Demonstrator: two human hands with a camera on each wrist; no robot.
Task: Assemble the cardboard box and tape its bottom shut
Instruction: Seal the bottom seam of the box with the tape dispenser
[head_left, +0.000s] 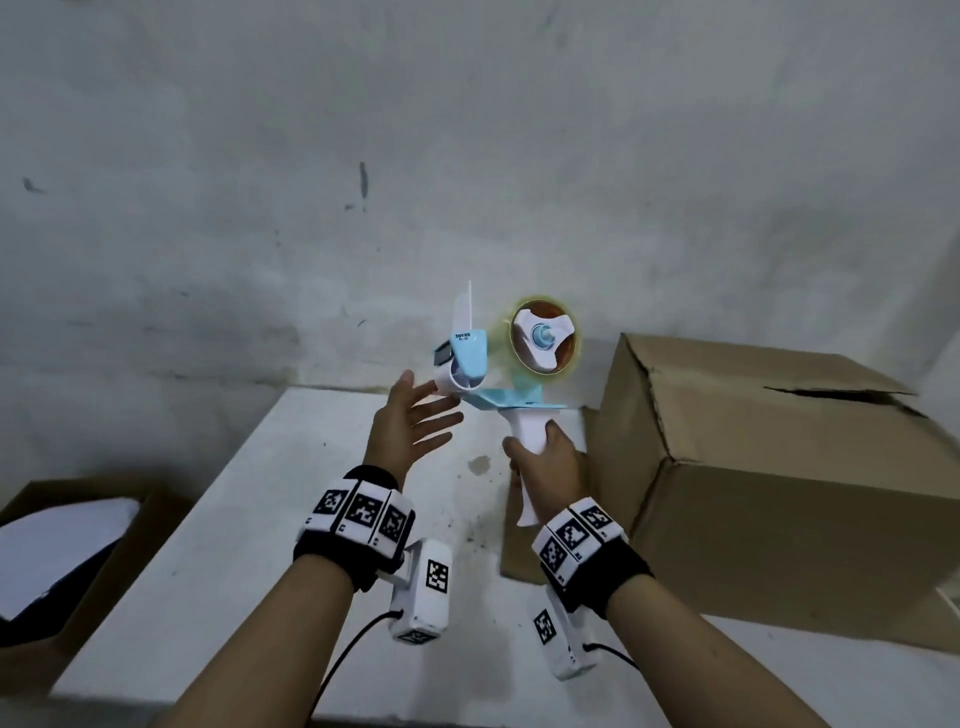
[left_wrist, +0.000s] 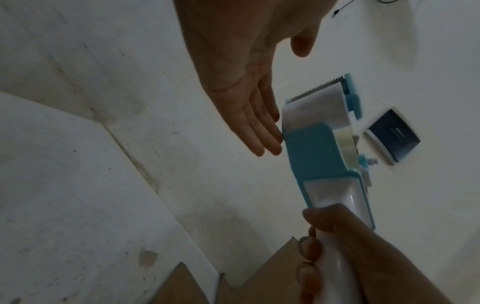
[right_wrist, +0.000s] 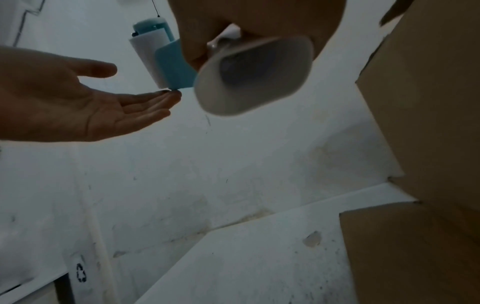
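A blue and white tape dispenser (head_left: 498, 374) is held up above the white table (head_left: 249, 519), its tape roll (head_left: 543, 335) on top. My right hand (head_left: 545, 465) grips its white handle (left_wrist: 335, 242). My left hand (head_left: 410, 415) is open, palm up, with straight fingers (left_wrist: 262, 133) touching the dispenser's front end by the roller (right_wrist: 149, 55). The serrated blade (left_wrist: 318, 87) shows in the left wrist view. The cardboard box (head_left: 779, 478) stands on the table at the right, its top flaps folded over with a gap (head_left: 841, 393) between them.
A second open carton (head_left: 78, 551) with white and dark contents sits low at the left, beside the table. A stained grey wall (head_left: 467, 182) rises close behind the table. A box flap (head_left: 519, 551) lies flat on the table under my right wrist.
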